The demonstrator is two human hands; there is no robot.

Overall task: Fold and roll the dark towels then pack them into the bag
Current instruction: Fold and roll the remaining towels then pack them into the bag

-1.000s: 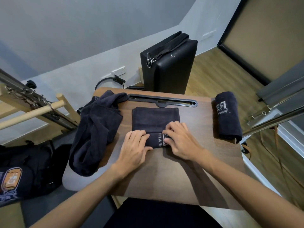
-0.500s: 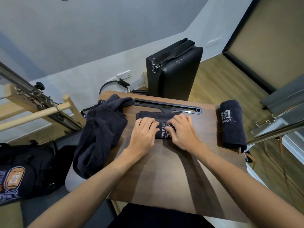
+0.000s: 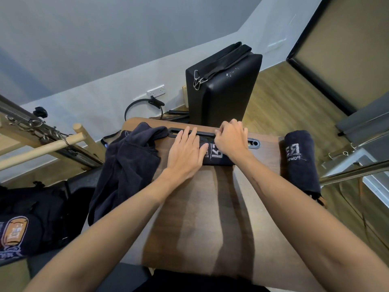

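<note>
both hands [image 3: 207, 148] on rolled towel [image 3: 216, 158]

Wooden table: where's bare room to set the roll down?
The wooden table is bare on its near half, between both forearms, and between the right hand and the finished dark rolled towel. Crowded: far edge and left, under the loose dark towel heap.
</note>
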